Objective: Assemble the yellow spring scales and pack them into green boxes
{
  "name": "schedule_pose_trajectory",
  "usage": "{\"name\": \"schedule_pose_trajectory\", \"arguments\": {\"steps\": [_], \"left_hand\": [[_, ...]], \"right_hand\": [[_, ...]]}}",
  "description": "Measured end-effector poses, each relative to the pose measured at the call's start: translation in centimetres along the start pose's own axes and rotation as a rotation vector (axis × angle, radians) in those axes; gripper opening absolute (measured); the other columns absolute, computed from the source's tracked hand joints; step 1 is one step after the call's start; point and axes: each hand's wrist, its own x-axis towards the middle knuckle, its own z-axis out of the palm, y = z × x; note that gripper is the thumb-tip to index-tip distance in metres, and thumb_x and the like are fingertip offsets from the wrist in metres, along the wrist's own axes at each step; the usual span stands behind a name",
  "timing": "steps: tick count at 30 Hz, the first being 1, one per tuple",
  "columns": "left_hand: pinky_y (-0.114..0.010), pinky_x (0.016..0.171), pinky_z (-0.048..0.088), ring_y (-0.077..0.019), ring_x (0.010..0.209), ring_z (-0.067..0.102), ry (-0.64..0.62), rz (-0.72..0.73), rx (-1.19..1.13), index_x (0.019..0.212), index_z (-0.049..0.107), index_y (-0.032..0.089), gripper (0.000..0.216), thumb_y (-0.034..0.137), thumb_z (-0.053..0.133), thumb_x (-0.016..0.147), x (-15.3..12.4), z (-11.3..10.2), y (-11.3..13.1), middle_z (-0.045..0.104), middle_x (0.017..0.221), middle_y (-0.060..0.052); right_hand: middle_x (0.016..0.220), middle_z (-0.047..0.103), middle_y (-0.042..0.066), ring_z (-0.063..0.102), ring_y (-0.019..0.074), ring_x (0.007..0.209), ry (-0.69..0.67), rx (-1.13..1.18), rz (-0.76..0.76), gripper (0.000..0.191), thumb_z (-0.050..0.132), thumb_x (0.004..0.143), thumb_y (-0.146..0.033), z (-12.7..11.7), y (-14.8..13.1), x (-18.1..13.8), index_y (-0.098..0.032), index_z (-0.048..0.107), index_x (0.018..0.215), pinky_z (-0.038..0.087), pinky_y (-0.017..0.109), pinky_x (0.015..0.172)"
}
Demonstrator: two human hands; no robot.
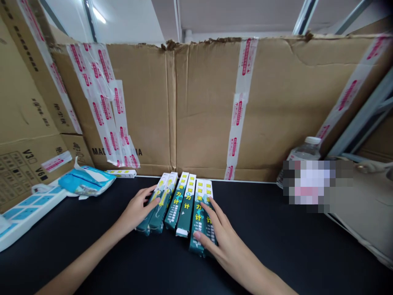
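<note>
Several long narrow boxes (181, 203), dark green with white tops and yellow characters, lie side by side on the black table (276, 237) in front of me. My left hand (136, 211) rests flat against the leftmost boxes, fingers stretched out. My right hand (222, 241) lies on the rightmost boxes (202, 205), fingers spread and flat over them. Neither hand grips anything.
A taped cardboard wall (208, 106) stands behind the boxes. At the left lie a blue-and-white plastic packet (86, 180), a white power strip (27, 209), and one small white box (121, 173). A capped water bottle (303, 153) stands at the right.
</note>
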Motion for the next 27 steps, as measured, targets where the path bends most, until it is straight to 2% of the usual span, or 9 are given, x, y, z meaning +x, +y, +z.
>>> {"name": "schedule_pose_trajectory", "arguments": {"steps": [7,16,19,22,27], "left_hand": [[-0.047,0.109,0.042,-0.0291,0.13,0.053,-0.051,-0.046,-0.135,0.136,0.052,0.026,0.062,0.052,0.061,0.081,-1.3,0.2,1.6,0.056,0.142,-0.01],[-0.045,0.109,0.043,-0.0298,0.128,0.055,-0.095,-0.138,-0.333,0.136,0.05,0.018,0.078,0.046,0.076,0.068,-0.9,-0.5,1.6,0.061,0.135,-0.016],[-0.044,0.106,0.046,-0.0305,0.125,0.057,-0.08,-0.159,-0.371,0.139,0.048,0.015,0.087,0.046,0.078,0.064,-0.8,-0.4,1.5,0.062,0.133,-0.019],[-0.048,0.103,0.048,-0.034,0.123,0.058,-0.034,-0.18,-0.362,0.145,0.041,0.015,0.098,0.045,0.08,0.061,-0.9,-0.1,1.4,0.056,0.138,-0.021],[-0.049,0.104,0.046,-0.0347,0.127,0.054,0.018,-0.183,-0.333,0.147,0.04,0.016,0.096,0.05,0.077,0.065,-1.3,0.7,1.1,0.051,0.143,-0.02]], "right_hand": [[0.167,0.001,0.006,0.009,0.0267,0.152,-0.03,-0.045,0.009,0.072,0.036,0.096,-0.059,0.0,-0.1,0.1,-0.019,0.025,0.155,0.018,0.043,0.123],[0.166,0.002,0.008,0.01,0.0282,0.152,-0.028,-0.076,-0.003,0.071,0.035,0.097,-0.057,0.5,0.6,0.1,-0.016,0.026,0.154,0.02,0.044,0.122],[0.166,0.0,0.008,0.008,0.0279,0.152,-0.031,-0.09,-0.011,0.073,0.033,0.097,-0.057,0.9,0.9,0.1,-0.013,0.025,0.155,0.018,0.045,0.122],[0.166,0.001,0.008,0.009,0.0284,0.151,-0.022,-0.088,-0.025,0.075,0.034,0.096,-0.058,1.1,1.2,0.2,-0.013,0.025,0.155,0.019,0.045,0.122],[0.166,0.004,0.006,0.014,0.0296,0.151,0.005,-0.053,-0.018,0.074,0.04,0.094,-0.057,1.2,1.4,0.1,-0.018,0.025,0.155,0.021,0.046,0.121]]}}
